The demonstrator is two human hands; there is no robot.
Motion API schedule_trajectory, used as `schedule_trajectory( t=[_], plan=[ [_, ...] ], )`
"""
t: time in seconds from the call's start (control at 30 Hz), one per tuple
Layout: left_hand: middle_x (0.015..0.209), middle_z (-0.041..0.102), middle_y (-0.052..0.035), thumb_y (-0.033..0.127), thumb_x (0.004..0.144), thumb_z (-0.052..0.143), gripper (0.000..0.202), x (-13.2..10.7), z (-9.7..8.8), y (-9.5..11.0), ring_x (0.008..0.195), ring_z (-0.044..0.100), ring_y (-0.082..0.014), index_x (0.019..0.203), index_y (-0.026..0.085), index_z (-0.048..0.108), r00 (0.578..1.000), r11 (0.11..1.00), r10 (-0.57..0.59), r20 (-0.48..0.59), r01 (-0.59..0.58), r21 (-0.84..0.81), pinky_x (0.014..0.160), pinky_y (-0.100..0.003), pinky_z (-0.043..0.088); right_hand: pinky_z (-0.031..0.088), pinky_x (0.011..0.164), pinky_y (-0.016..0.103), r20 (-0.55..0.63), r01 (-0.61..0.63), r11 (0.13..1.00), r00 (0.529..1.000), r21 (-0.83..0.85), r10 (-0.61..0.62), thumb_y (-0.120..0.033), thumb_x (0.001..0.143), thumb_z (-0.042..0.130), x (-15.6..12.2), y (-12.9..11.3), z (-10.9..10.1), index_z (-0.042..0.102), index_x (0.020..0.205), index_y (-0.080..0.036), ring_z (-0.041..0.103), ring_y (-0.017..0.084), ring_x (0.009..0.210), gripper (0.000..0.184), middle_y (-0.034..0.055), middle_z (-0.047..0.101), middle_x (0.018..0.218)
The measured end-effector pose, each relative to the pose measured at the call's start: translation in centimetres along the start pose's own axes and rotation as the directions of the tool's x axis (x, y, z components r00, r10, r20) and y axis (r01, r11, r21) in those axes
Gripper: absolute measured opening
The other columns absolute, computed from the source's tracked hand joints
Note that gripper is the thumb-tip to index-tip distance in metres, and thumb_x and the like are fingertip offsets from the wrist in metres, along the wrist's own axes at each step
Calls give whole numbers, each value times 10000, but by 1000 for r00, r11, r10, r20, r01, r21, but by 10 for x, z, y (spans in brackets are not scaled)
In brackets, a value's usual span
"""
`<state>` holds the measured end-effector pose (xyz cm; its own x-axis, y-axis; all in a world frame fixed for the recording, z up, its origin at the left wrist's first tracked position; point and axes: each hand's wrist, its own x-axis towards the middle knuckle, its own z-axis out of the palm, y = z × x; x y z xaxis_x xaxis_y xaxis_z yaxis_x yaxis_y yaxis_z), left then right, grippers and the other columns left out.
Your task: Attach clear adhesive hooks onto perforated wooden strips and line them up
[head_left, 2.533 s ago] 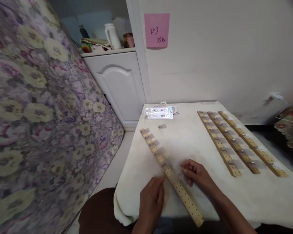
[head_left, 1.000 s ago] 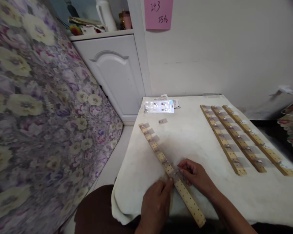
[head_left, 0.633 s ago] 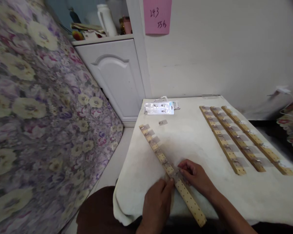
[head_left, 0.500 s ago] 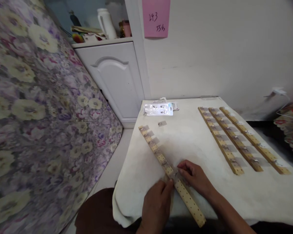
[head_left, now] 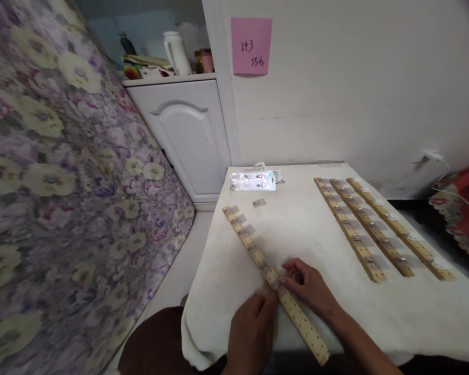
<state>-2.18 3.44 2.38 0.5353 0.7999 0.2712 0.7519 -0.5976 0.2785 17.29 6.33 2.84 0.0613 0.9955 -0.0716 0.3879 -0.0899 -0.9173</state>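
A long pale wooden strip dotted with small holes lies slantwise on the cloth-covered table. Small clear plastic pieces with metal hooks sit in a row along its far half, their clear flaps jutting over the right edge. My left hand is closed on the strip's left edge near the middle. Just across from it, my right hand has curled fingers, the thumb tip at the nearest clear hook piece; its grip there is partly hidden. A loose hook piece lies beyond the strip.
Three similar wooden strips fitted with hook pieces lie at the right: a left one, a middle one and a right one. Clear blister packs rest at the back edge. Wall and cabinet stand behind; a floral curtain hangs left.
My right thumb has shifted slightly left onto the strip, and its fingertips are further apart. My left hand stays at the strip's edge. The view has tilted up a little.
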Motion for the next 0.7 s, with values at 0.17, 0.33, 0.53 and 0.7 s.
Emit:
schedule_trajectory(
  t=[0.17, 0.33, 0.53, 0.7],
  plan=[
    [757, 549, -1, 171, 854, 416, 376, -1, -1, 1, 659, 531, -140, 1193, 291, 526, 1000, 1000, -25, 4, 25, -5, 569, -222, 407, 409, 569, 255, -7, 26, 999, 1000, 34, -26, -380, 753, 613, -1, 5, 0, 609, 911, -199, 523, 144, 622, 240, -5, 595, 716],
    [740, 558, -11, 151, 831, 413, 261, -2, 3, 0, 659, 542, -153, 991, 242, 598, 999, 999, -37, 10, 37, -16, 565, -238, 414, 387, 434, 229, 42, -76, 975, 997, 210, 69, -396, 787, 556, -1, 8, 0, 565, 910, -210, 482, 102, 480, 223, -31, 543, 682],
    [715, 562, -4, 138, 805, 426, 223, -3, 10, -5, 622, 525, -136, 932, 237, 580, 994, 998, -5, -107, -1, -56, 537, -220, 393, 367, 379, 202, 90, -117, 942, 992, 316, 92, -417, 773, 578, 3, 11, -3, 543, 859, -204, 438, 59, 397, 232, -61, 505, 636],
    [700, 572, -12, 118, 765, 433, 257, -6, 18, -11, 609, 535, -142, 939, 241, 578, 992, 999, 27, -126, -29, -18, 521, -221, 396, 354, 387, 204, 24, -42, 967, 999, 252, 37, -423, 766, 579, 40, 20, -14, 554, 831, -191, 433, 70, 392, 243, -82, 464, 546]
  ],
)
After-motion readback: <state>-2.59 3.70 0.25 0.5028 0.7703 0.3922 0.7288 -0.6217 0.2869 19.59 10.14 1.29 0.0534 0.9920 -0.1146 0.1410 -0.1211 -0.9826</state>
